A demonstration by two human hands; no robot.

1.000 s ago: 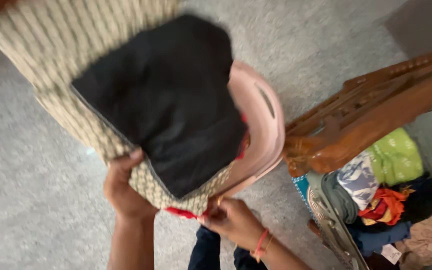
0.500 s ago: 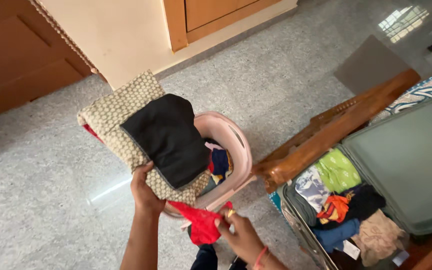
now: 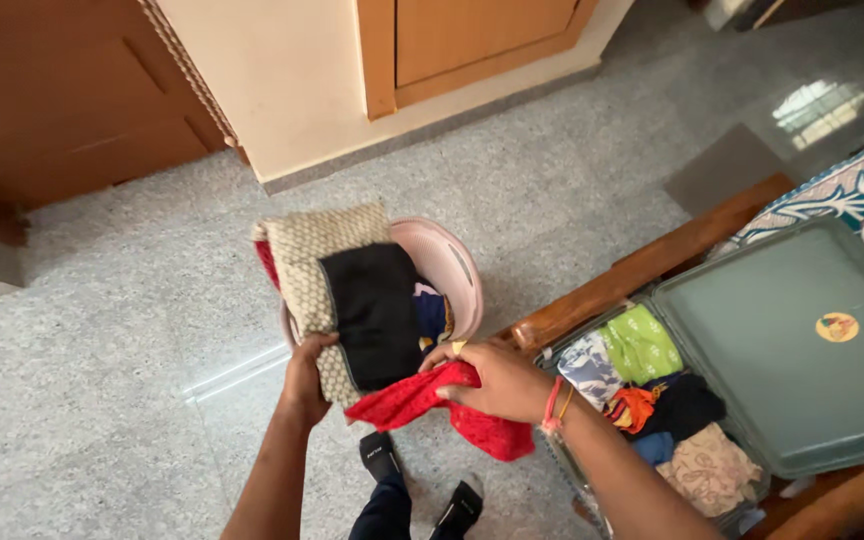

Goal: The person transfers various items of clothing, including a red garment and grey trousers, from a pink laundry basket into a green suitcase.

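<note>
Grey speckled stone floor (image 3: 102, 330) spreads beneath us, with a cream wall and wooden cupboard doors (image 3: 472, 40) at the top of the view. Since half a second ago our view has pulled back, so the pink laundry basket (image 3: 452, 265) looks smaller and sits nearer the middle, while the open suitcase shows more of its lid.

Our left hand (image 3: 309, 375) has stayed on the near edge of the folded stack, its grip pressed around the beige patterned cloth (image 3: 312, 250), on top of which lies the black garment (image 3: 377, 310). The stack rests across the basket's rim. Our right hand (image 3: 497, 380) has moved up and to the right: earlier it pinched the red lace garment (image 3: 422, 400) low below the stack, and now its grip is closed over that garment just beside the basket, with the red fabric pulled out wider and trailing toward our wrist. An orange bangle and thread sit on that wrist.

Inside the basket we see dark blue and other coloured clothing (image 3: 432, 310), mostly covered by the stack. To the right, the grey-green suitcase (image 3: 802, 340) lies open against a wooden bed frame (image 3: 642, 275); its lower half holds a green printed garment (image 3: 642, 345), a blue-and-white piece, an orange one, black cloth and a beige garment (image 3: 707, 470). Our dark socked feet (image 3: 422, 485) show below the hands.
</note>
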